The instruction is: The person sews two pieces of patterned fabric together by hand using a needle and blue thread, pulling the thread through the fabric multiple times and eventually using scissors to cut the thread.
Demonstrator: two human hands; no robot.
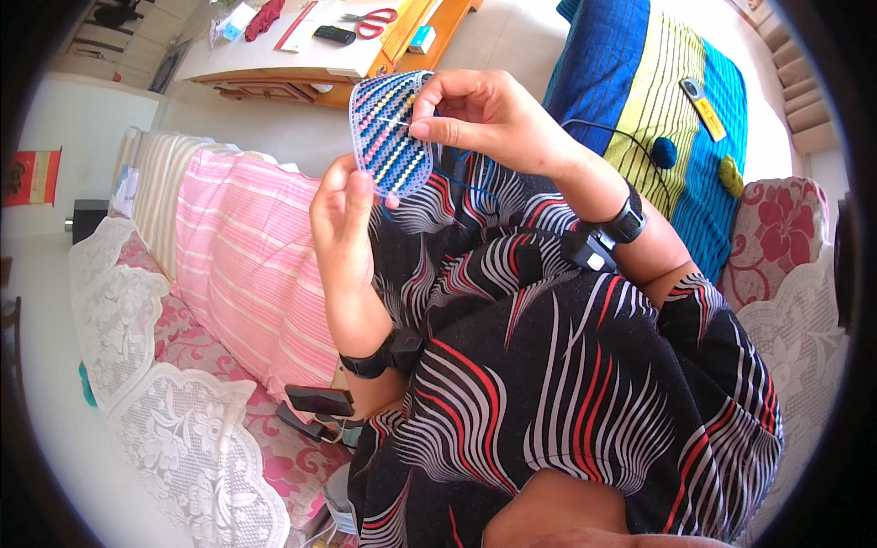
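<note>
My left hand [342, 233] pinches the lower left edge of a plastic canvas piece [390, 147] with rounded ends. Diagonal rows of blue, yellow, pink and pale yarn stitches cover much of its mesh. Between the thumb and forefinger of my right hand [476, 123] is a thin needle [392, 121], its shaft lying across the front of the stitched mesh. The right fingers hide the needle's other end and the canvas's upper right part. A loose strand of blue yarn [473, 186] hangs below, over the dark patterned clothing on my lap.
Red-handled scissors [375, 22] and a black remote control [334, 34] lie on the table [274, 58] ahead. At right, a striped cloth [637, 89] carries a blue yarn ball [664, 152], green yarn [731, 175] and a yellow-handled tool [706, 113]. A phone [318, 401] is at my left.
</note>
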